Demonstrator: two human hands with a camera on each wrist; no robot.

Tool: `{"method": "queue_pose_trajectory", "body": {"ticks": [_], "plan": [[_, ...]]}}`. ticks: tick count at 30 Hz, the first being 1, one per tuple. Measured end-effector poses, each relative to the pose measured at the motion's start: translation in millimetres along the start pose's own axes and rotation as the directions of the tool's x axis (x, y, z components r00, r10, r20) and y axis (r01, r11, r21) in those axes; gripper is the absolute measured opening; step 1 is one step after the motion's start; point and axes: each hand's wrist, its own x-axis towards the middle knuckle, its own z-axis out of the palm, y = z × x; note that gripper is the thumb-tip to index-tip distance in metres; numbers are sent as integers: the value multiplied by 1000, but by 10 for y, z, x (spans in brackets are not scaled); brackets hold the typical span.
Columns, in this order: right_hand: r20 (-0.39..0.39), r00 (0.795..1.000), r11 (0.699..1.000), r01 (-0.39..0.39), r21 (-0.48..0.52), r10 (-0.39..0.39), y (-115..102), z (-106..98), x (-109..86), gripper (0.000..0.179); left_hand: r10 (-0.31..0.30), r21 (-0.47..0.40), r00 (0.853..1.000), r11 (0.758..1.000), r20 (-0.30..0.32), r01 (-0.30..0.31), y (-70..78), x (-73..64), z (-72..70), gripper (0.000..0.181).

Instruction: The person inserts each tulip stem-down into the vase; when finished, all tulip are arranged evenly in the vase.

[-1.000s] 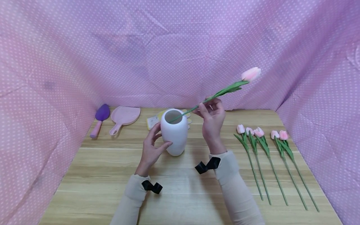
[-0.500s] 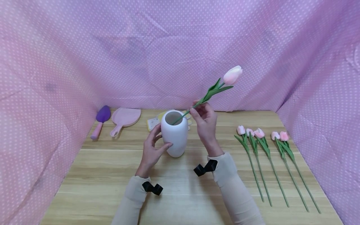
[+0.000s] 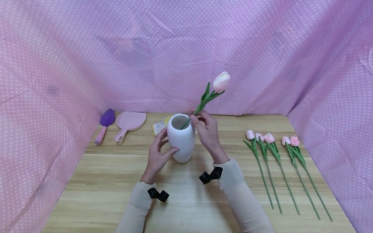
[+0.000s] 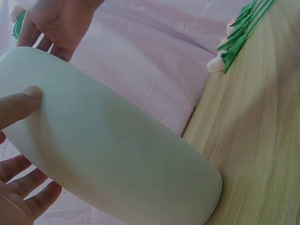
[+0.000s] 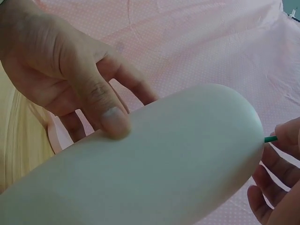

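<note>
A white vase stands upright on the wooden table, its mouth facing up. My left hand grips its left side, thumb across the front and fingers behind, as the left wrist view also shows on the vase wall. Between thumb and fingers my right hand pinches the green stem of a pink-and-white tulip right at the vase's rim. The lower stem slants down into the mouth, and its end is hidden inside. In the right wrist view a short bit of stem shows between rim and fingertips.
Several more tulips lie side by side on the table at the right. At the back left lie a purple trowel with a pink handle and a pink dustpan-like scoop. A yellow-edged card lies partly behind the vase.
My right hand has moved left and down to the vase's rim, bringing the tulip more upright and its stem deeper into the mouth. The left hand and the vase have stayed put.
</note>
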Motion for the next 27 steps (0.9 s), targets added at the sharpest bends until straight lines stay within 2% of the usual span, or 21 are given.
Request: {"method": "queue_pose_trajectory", "body": {"ticks": [5,11,15,20,27], "plan": [[47,999,998,8,-54,-5,-5,6,6,21,-4,2,1000,1000,4,4,-7,2,-1,82],[148,989,990,15,-142,6,-64,39,42,26,0,6,1000,1000,3,0,0,3,2,81],[214,976,974,2,-227,48,-106,58,71,31,3,8,1000,1000,3,-3,3,1,5,80],[295,949,946,-13,-325,114,-140,68,103,38,10,7,1000,1000,2,-10,-8,4,8,81],[288,936,934,-96,-343,202,-171,69,99,40,-3,15,1000,1000,4,3,-3,3,2,81]]}}
